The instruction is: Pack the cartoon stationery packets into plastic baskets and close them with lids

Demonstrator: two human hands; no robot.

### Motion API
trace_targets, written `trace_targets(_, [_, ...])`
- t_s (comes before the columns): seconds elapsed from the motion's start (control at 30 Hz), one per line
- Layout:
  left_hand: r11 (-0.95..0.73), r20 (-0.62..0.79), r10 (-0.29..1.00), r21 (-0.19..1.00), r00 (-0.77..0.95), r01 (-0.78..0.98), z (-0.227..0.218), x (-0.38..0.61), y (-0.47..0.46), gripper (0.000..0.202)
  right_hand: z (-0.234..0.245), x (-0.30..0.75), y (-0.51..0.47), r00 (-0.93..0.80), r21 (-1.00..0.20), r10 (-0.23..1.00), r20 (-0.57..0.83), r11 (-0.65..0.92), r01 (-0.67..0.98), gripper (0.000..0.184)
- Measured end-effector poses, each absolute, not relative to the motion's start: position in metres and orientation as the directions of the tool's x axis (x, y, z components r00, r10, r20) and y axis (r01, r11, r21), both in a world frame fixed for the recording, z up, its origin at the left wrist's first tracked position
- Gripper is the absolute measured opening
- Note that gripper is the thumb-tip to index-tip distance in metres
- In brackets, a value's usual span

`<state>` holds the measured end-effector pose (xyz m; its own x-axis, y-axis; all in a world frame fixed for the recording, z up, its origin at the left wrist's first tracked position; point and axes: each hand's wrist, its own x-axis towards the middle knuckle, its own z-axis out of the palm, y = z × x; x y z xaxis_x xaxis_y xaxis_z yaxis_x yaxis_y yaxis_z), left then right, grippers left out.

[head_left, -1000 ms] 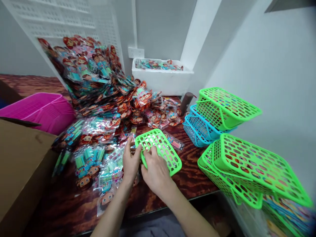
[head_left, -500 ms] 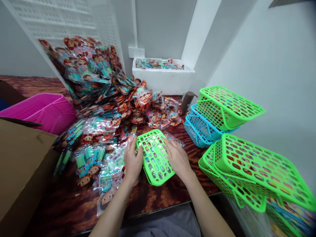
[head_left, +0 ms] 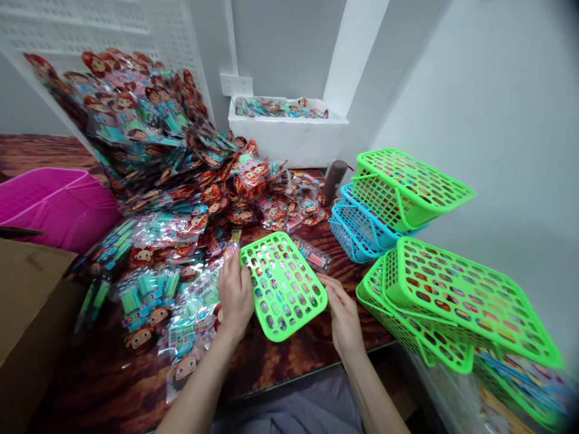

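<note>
A small green plastic basket (head_left: 284, 288) with a perforated lid on top sits in front of me, slightly turned; packets show through its holes. My left hand (head_left: 236, 295) grips its left edge, thumb near the rim. At the right edge, my right hand (head_left: 342, 310) has its fingers closed at the rim, some fingertips hidden below it. Just behind the basket lies a clear packet (head_left: 312, 253) with pink contents. Shiny cartoon-character packets (head_left: 192, 325) are spread beside my left hand.
Lidded green baskets (head_left: 470, 295) are stacked at the right, with blue baskets (head_left: 362, 226) behind. A large packet heap (head_left: 181, 187) covers the back left. A white foam box (head_left: 289, 138), brown cylinder (head_left: 335, 181), pink baskets (head_left: 58, 205) and cardboard box (head_left: 31, 307) stand around.
The basket has turned a little and its lid faces me more. My right hand has slid from on top of the lid to its right edge. The view has shifted right.
</note>
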<state>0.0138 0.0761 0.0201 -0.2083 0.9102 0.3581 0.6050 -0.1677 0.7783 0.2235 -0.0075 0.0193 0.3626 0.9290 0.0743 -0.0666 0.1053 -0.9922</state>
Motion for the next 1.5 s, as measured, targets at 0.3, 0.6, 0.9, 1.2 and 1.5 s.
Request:
trace_targets(0.3, [-0.175, 0.323, 0.917, 0.852, -0.233, 0.494, 0.017, 0.016, 0.077, 0.052, 0.022, 0.246, -0.026, 0.051, -0.812, 0.952, 0.302, 0.229, 0.537, 0.039])
trace_targets(0.6, [-0.150, 0.349, 0.923, 0.715, -0.162, 0.683, 0.026, 0.015, 0.079, 0.055, 0.044, 0.223, -0.026, -0.013, -0.537, 0.973, 0.229, 0.137, 0.833, 0.044])
trace_targets(0.9, [-0.195, 0.336, 0.940, 0.401, 0.054, 0.895, 0.044, 0.016, 0.081, 0.054, 0.036, 0.224, -0.029, 0.088, -0.770, 0.963, 0.253, 0.146, 0.621, 0.030])
trace_targets(1.2, [-0.251, 0.288, 0.942, 0.272, 0.171, 0.929, 0.052, 0.015, 0.086, 0.053, 0.047, 0.232, -0.009, 0.434, -0.977, 0.893, 0.117, 0.026, 0.210, 0.038])
trace_targets(1.5, [-0.292, 0.279, 0.932, 0.206, 0.230, 0.934, 0.063, 0.014, 0.086, 0.049, 0.031, 0.226, 0.028, 0.314, -0.941, 0.948, 0.048, -0.062, 0.332, 0.040])
